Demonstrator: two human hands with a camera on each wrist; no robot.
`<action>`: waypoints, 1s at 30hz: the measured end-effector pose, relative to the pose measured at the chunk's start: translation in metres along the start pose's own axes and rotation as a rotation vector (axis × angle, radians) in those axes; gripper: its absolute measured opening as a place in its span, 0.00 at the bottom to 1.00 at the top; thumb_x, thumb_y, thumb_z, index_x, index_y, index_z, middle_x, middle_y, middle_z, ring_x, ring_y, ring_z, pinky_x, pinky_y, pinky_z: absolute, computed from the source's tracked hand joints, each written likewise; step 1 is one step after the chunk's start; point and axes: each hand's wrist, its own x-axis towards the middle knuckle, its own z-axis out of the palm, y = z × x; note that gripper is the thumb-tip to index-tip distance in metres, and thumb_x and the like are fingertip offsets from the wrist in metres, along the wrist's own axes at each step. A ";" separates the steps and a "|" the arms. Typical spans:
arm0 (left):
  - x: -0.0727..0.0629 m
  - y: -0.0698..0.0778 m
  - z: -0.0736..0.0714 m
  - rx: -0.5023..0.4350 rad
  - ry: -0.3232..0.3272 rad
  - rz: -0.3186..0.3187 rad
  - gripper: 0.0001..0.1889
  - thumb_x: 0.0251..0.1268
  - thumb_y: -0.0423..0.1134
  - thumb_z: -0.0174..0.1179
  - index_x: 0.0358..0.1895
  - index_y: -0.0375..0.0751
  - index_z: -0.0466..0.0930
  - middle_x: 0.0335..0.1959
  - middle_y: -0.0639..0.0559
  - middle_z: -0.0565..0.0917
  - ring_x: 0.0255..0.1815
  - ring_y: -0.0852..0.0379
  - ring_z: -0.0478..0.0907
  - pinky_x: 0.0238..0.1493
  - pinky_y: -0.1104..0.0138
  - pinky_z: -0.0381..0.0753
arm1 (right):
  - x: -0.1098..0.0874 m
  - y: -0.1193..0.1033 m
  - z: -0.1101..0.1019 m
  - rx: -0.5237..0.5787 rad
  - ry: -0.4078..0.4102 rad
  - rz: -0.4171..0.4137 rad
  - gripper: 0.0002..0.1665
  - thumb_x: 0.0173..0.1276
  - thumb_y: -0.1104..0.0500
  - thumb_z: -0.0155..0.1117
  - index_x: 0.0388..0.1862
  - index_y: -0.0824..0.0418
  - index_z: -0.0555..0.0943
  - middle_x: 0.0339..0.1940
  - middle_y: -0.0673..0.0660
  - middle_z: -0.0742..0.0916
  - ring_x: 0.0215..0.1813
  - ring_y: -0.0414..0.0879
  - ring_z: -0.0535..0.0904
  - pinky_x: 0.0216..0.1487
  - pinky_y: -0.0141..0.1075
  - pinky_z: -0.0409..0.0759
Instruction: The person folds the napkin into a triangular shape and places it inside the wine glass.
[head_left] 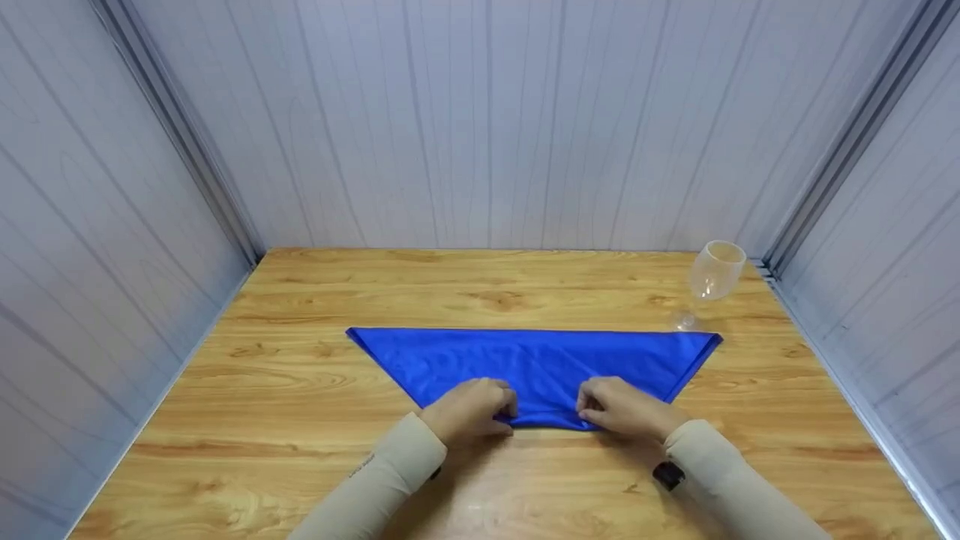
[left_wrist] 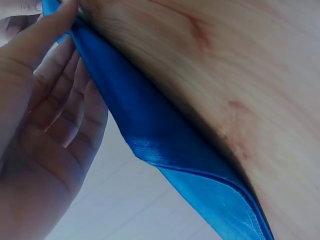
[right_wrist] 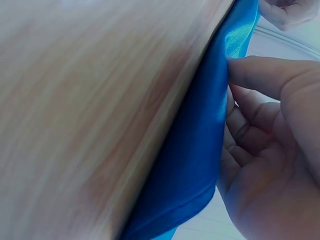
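A shiny blue cloth (head_left: 525,356) lies folded on the table in a trapezoid, its long edge at the far side and its short edge towards me. My left hand (head_left: 472,409) pinches that near edge left of its middle, thumb and curled fingers on it. Further right along the same edge, my right hand (head_left: 622,407) pinches the fabric. In the left wrist view the folded border of the cloth (left_wrist: 135,115) runs out from between the thumb and fingers. The right wrist view has the thumb pressed on the cloth (right_wrist: 195,135), with the fingers curled behind.
An upright clear stemmed glass (head_left: 716,271) stands at the back right, its foot close by the cloth's far right corner. The wood-grain table (head_left: 285,405) is enclosed by pale panels (head_left: 465,135) at the back and both sides. A dark band (head_left: 668,475) sits under the right wrist.
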 end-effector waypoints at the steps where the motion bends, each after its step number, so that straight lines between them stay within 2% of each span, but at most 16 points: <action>1: 0.000 0.000 0.000 0.008 0.003 0.003 0.09 0.59 0.42 0.73 0.38 0.43 0.85 0.35 0.57 0.81 0.36 0.63 0.77 0.41 0.69 0.79 | 0.000 0.000 0.000 0.001 0.001 -0.003 0.06 0.68 0.67 0.66 0.32 0.58 0.80 0.31 0.45 0.80 0.34 0.37 0.74 0.35 0.34 0.77; 6: 0.000 0.001 0.002 0.032 0.009 0.008 0.06 0.61 0.37 0.68 0.36 0.43 0.80 0.32 0.56 0.76 0.32 0.61 0.72 0.36 0.69 0.76 | 0.000 0.002 0.001 -0.001 0.004 -0.005 0.07 0.67 0.68 0.66 0.32 0.58 0.79 0.31 0.45 0.80 0.34 0.38 0.74 0.36 0.34 0.77; 12: 0.001 -0.002 0.001 -0.005 0.015 0.003 0.05 0.66 0.33 0.62 0.42 0.39 0.83 0.38 0.51 0.84 0.41 0.57 0.82 0.45 0.68 0.81 | -0.001 0.002 0.003 -0.011 0.004 -0.006 0.07 0.69 0.67 0.65 0.33 0.58 0.78 0.32 0.46 0.79 0.35 0.39 0.74 0.37 0.36 0.77; 18: 0.005 -0.009 0.000 -0.068 -0.014 0.005 0.06 0.69 0.31 0.58 0.44 0.37 0.83 0.41 0.49 0.85 0.44 0.55 0.83 0.47 0.68 0.81 | -0.002 0.001 0.005 -0.021 0.004 -0.009 0.07 0.70 0.67 0.63 0.34 0.58 0.77 0.33 0.46 0.78 0.36 0.40 0.74 0.38 0.37 0.77; 25: 0.015 -0.019 -0.002 -0.142 -0.091 -0.064 0.08 0.71 0.33 0.57 0.46 0.37 0.84 0.43 0.48 0.86 0.47 0.53 0.83 0.48 0.66 0.81 | -0.002 0.000 0.004 -0.035 0.014 -0.032 0.06 0.71 0.68 0.62 0.34 0.59 0.76 0.33 0.48 0.78 0.37 0.41 0.74 0.38 0.39 0.77; 30: 0.022 -0.024 -0.002 -0.187 -0.120 -0.116 0.09 0.72 0.34 0.57 0.47 0.38 0.86 0.43 0.48 0.87 0.47 0.55 0.83 0.48 0.66 0.81 | -0.002 -0.001 0.002 -0.042 0.018 -0.045 0.07 0.71 0.68 0.62 0.34 0.59 0.75 0.33 0.48 0.78 0.36 0.42 0.74 0.38 0.40 0.76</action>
